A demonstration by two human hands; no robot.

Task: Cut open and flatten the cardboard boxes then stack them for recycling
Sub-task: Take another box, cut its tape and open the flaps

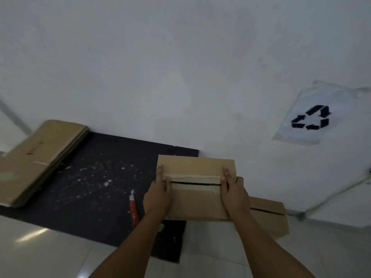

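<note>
Cardboard box (pixel 195 187), one in hand, held above the right edge of one dark mat (pixel 96 177), its two top flaps parted along a slit, seemingly to be pulled open for flattening; one stack of flattened boxes (pixel 38 157) lies at the mat's far left, number of sheets not countable, and one more box (pixel 269 217) sits on the floor just behind the held one. Hands, two: left hand (pixel 158 194) and right hand (pixel 233 192) each curl round an end of the slit, thumbs on top. Red-handled cutter (pixel 134 207), one, lies on the mat, likely set aside; recycling sign (pixel 313 117), one, on the wall.
</note>
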